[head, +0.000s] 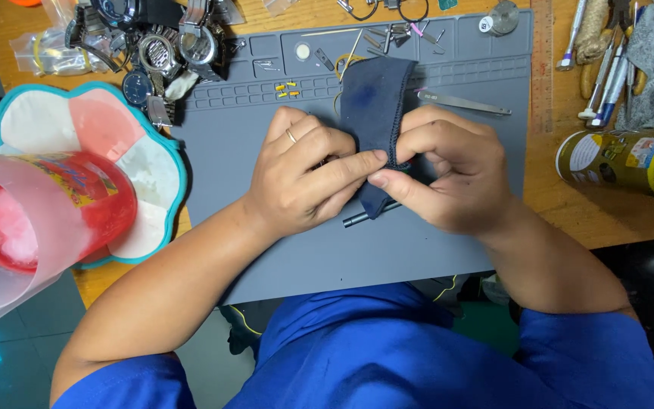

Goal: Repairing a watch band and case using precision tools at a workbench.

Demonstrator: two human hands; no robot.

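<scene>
Dark blue cloth point(372, 102) sits pinched between my two hands above the grey work mat point(266, 129), its upper part draped up and away from me. My left hand point(308, 170), a ring on one finger, closes its fingers point(350, 163) on the cloth's left edge; my right hand point(444, 170) pinches the stitched right edge with thumb and forefinger. A thin dark rod point(361, 218) pokes out beneath them. Wristwatches point(160, 45) lie heaped at the surface's far left, near a red-filled jug point(32, 220).
</scene>
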